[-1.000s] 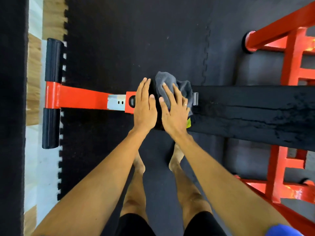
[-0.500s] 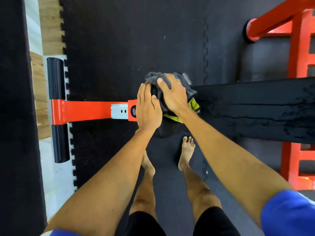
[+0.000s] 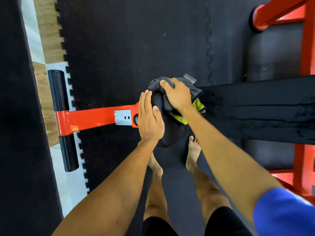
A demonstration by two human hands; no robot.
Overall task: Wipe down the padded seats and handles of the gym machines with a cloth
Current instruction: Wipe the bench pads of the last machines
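Note:
A long black padded bench seat (image 3: 255, 109) runs in from the right, its rounded end in the middle of the view. My left hand (image 3: 149, 120) lies flat on that end with straight fingers, next to the red frame. My right hand (image 3: 177, 96) is cupped over a bunched grey cloth (image 3: 196, 90) with a yellow-green underside, on the far corner of the pad's end. Its fingers curl down over the cloth, and their tips are mostly hidden.
A red beam (image 3: 92, 118) leads left from the bench to a crossbar with two black foam rollers (image 3: 57, 89). A red rack frame (image 3: 306, 48) stands at the right. Black interlocking floor mats (image 3: 136, 48) lie beneath. My bare feet (image 3: 192, 150) stand just under the bench end.
My right hand has slid the cloth from the pad's top toward its far corner and curled over it, bunching it. My left hand has stayed flat on the pad's end.

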